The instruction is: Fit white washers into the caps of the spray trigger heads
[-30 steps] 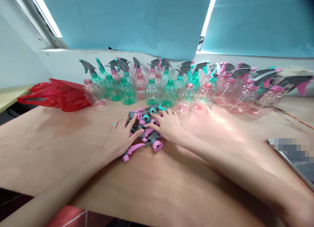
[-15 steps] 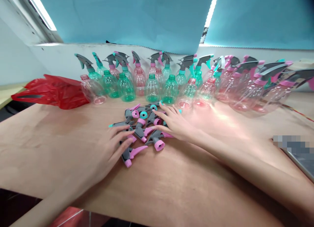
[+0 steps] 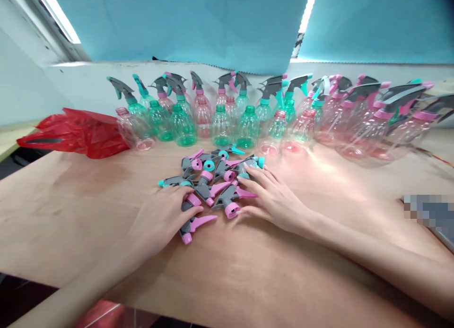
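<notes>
Several grey trigger spray heads (image 3: pixel 204 191) with pink or teal collars and triggers lie in a loose pile on the table. My left hand (image 3: pixel 165 212) is at the pile's near left, thumb and fingers closed around a pink-collared trigger spray head (image 3: pixel 186 224) that rests on the table. At the pile's right side, my right hand (image 3: pixel 278 195) has its fingers spread. Its fingertips touch a grey and teal spray head (image 3: pixel 250 165), and its thumb is beside the pink collar of another spray head (image 3: pixel 227 198).
Behind the pile stand several open-necked green bottles (image 3: pixel 183 129) and pink bottles (image 3: pixel 203 120). Bottles with spray heads fitted (image 3: pixel 369 129) line the back and right. A red plastic bag (image 3: pixel 78 132) lies at left. A pixelated flat device (image 3: pixel 432 219) sits at right.
My right hand has drawn back to the right and nearer, uncovering a teal-triggered spray head at the back of the pile. My left fingers have curled in around the pink-collared spray head.
</notes>
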`<state>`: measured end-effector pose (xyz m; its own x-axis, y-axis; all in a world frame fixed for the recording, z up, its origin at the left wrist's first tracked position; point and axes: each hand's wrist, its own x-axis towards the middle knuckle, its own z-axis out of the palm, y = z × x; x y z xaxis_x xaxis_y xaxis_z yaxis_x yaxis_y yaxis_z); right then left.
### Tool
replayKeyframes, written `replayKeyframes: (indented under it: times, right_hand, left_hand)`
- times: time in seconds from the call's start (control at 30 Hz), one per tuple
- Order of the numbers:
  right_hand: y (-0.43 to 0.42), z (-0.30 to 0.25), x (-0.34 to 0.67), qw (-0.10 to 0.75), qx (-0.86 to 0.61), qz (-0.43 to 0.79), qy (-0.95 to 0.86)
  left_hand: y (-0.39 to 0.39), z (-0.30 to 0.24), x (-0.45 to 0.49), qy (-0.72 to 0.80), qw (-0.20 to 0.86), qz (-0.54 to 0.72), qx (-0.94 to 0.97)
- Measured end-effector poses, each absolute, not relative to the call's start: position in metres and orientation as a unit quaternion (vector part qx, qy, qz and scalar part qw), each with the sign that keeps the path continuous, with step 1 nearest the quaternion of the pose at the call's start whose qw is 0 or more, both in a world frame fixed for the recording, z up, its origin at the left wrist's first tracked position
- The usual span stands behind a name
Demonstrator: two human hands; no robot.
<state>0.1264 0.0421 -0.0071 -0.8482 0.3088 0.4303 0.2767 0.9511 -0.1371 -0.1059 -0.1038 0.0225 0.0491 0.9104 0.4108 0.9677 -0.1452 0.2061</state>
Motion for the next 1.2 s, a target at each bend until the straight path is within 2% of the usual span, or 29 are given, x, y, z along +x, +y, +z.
replayKeyframes:
  times: [0.17,0.43,0.53,0.63,0.77,1.0,1.2]
  right_hand:
    - [0.038,-0.011,0.14,0.25,-0.138,0.056,-0.957]
    - [0.038,0.025,0.171,0.32,-0.147,0.205,-0.913]
    - [0.044,0.05,0.183,0.328,-0.18,0.225,-0.9]
    - [0.049,0.073,0.193,0.277,-0.2,0.237,-0.909]
    - [0.051,0.088,0.205,0.198,-0.19,0.247,-0.929]
    - [0.054,0.081,0.212,0.138,-0.253,0.223,-0.931]
    - [0.056,0.072,0.201,0.113,-0.241,0.267,-0.926]
  left_hand:
    - [-0.103,0.039,-0.088,-0.683,0.045,-0.19,-0.704]
    - [-0.08,0.053,-0.03,-0.539,0.057,-0.277,-0.794]
    - [-0.06,0.046,-0.014,-0.474,-0.006,-0.327,-0.818]
    - [-0.042,0.035,-0.001,-0.413,-0.074,-0.371,-0.828]
    - [-0.025,0.021,0.011,-0.384,-0.095,-0.388,-0.832]
    - [-0.015,0.008,0.015,-0.462,-0.092,-0.401,-0.786]
    - [-0.022,0.0,0.016,-0.508,-0.166,-0.381,-0.754]
